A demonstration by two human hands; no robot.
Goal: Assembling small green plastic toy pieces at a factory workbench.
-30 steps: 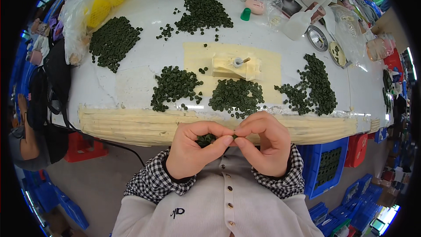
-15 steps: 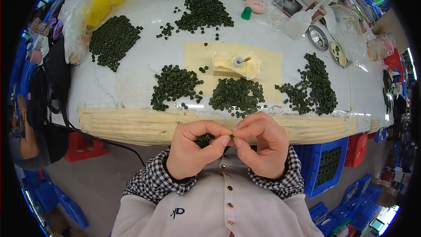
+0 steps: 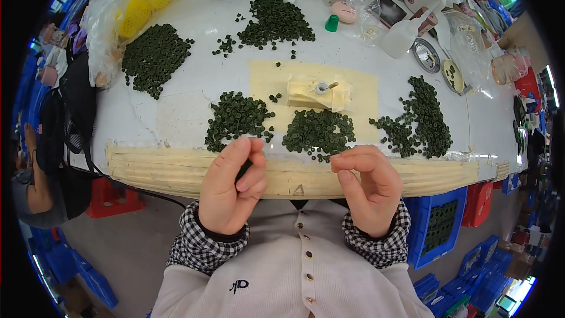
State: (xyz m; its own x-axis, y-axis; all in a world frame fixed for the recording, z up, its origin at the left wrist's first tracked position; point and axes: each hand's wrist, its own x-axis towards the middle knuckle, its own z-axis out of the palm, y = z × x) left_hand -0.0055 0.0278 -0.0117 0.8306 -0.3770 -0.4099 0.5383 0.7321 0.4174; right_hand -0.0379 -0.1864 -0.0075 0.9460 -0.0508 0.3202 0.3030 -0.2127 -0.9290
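Both my hands are above the taped front edge of the table, wide apart. My left hand [image 3: 232, 188] is closed, its fingers curled round small dark green rubber pieces [image 3: 243, 169] that show as a dark patch between the fingers. Just beyond it lies a pile of small dark green pieces [image 3: 238, 119]. My right hand [image 3: 372, 187] has its fingers bent, with a gap between thumb and forefinger and nothing visible between them. Its fingertips are nearest a pile of dark green ring-shaped pieces [image 3: 318, 131]. Behind that pile stands a tape-wrapped block [image 3: 306, 95] with a thin pin [image 3: 332, 85].
More dark green piles lie at the far left [image 3: 154, 59], the back [image 3: 276, 22] and the right [image 3: 428, 118]. A green cap [image 3: 332, 23], a white bottle [image 3: 398, 38] and a round tin [image 3: 426, 55] stand at the back right. Below the table's right side is a blue crate [image 3: 441, 224].
My hands have parted from fingertips touching at the middle. The left moved left, its palm turning inward; the right moved right and slightly back. The piles look the same.
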